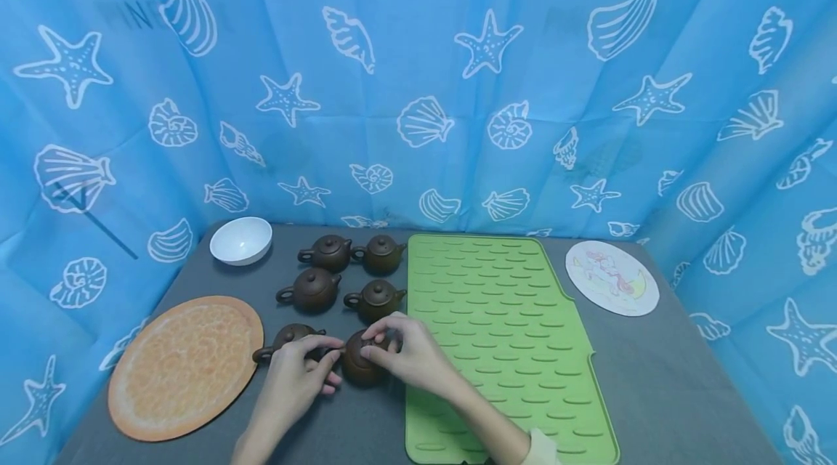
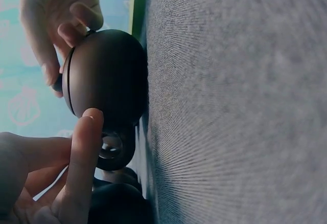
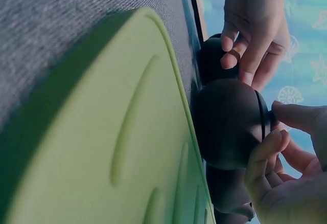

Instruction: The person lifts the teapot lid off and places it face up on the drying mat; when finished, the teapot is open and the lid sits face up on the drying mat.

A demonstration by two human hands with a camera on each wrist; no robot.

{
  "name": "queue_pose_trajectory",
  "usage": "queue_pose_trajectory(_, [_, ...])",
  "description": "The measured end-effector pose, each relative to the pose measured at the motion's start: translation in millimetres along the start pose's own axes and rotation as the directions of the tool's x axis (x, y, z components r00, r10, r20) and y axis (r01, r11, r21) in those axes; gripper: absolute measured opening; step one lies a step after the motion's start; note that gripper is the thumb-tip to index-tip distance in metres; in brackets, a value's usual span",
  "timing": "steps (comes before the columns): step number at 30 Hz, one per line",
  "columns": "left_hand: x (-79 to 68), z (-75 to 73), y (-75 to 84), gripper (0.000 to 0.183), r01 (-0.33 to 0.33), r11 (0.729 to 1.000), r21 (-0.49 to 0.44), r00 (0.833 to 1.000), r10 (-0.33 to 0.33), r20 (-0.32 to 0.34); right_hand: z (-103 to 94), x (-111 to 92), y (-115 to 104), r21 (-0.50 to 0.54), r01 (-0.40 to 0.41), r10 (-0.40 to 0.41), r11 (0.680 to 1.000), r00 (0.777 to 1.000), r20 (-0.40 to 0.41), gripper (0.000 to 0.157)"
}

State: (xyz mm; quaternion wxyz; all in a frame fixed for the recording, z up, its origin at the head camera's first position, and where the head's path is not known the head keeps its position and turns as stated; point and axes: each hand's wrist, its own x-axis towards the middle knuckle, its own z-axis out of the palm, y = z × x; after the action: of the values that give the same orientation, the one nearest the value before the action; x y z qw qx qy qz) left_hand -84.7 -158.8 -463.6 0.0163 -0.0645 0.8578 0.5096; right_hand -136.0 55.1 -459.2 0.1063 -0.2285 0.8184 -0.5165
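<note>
Blue curtain [image 1: 451, 152], printed with white shells and starfish, is hanging behind a grey tabletop [image 1: 673, 392]. Clock bearings below are taken from the near teapot [image 1: 356, 370], a dark brown pot that is standing on the tabletop between the hands.

Right hand [image 1: 408, 357]: coming in from 4 o'clock; its fingers are pinching the lid knob [image 2: 57, 84]. Left hand [image 1: 296, 378]: reaching in from 8 o'clock, fingertips meeting the pot beside its handle [image 2: 121, 162], which is pointing to 9; whether they are gripping it, cannot tell.

Neighbour teapot [image 1: 288, 333] is sitting just beyond the left hand, toward 10. Four further teapots [image 1: 312, 294] are standing in pairs between 11 and 12. Green mat [image 1: 503, 349] is lying at 3, the unicorn disc [image 1: 611, 280] between 2 and 3, the orange disc [image 1: 186, 370] at 9. White bowl [image 1: 240, 241] is resting between 10 and 11.
</note>
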Motion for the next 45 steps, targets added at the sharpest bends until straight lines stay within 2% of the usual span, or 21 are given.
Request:
queue_pose_trajectory(6, [0.2,1.1,1.0,0.017,0.0,1.0,-0.002,1.0,0.0,0.007,-4.0,-2.6,0.0,0.022,0.007,-0.007,1.0,1.0,0.012,0.013])
queue_pose_trajectory(15, [-0.4,3.0,-0.1,0.016,0.006,0.999,0.039,1.0,-0.006,-0.002,-17.2,-15.4,-5.4,0.063,0.066,-0.067,0.996,0.998,0.014,0.015])
queue_pose_trajectory(20, [-0.1,2.7,-0.5,0.016,0.003,1.0,0.031,1.0,-0.003,0.0,-30.2,-22.3,0.5,0.145,0.08,-0.085,0.986,0.996,0.024,0.017])
queue_pose_trajectory(25, [0.1,2.2,-1.3,0.016,-0.001,1.0,0.023,1.0,0.001,-0.008,-47.2,-26.1,10.4,0.153,0.104,-0.107,0.983,0.994,0.015,0.02])
queue_pose_trajectory(29, [0.4,2.0,-2.0,0.016,0.0,1.0,0.021,1.0,0.0,-0.013,-61.6,-29.1,16.3,0.179,0.096,-0.102,0.979,0.994,0.027,0.033])
queue_pose_trajectory(33, [0.6,1.5,-1.4,0.016,-0.003,1.0,0.023,1.0,0.003,-0.015,-74.5,-32.8,22.2,0.252,0.073,-0.095,0.965,0.993,0.077,0.047])
queue_pose_trajectory(39, [0.6,0.8,0.0,0.016,-0.003,1.0,0.028,1.0,0.004,-0.016,-86.4,-37.7,29.2,0.367,-0.014,-0.041,0.93,0.989,0.142,0.051])
queue_pose_trajectory(41, [0.4,0.9,0.2,0.017,-0.003,1.0,0.031,1.0,0.004,-0.016,-87.8,-39.0,31.2,0.366,-0.035,-0.02,0.93,0.989,0.147,0.055])
queue_pose_trajectory(45, [0.6,1.3,0.2,0.017,-0.006,0.999,0.034,1.0,0.006,-0.018,-86.9,-39.9,36.2,0.299,-0.047,0.014,0.953,0.994,0.111,0.062])
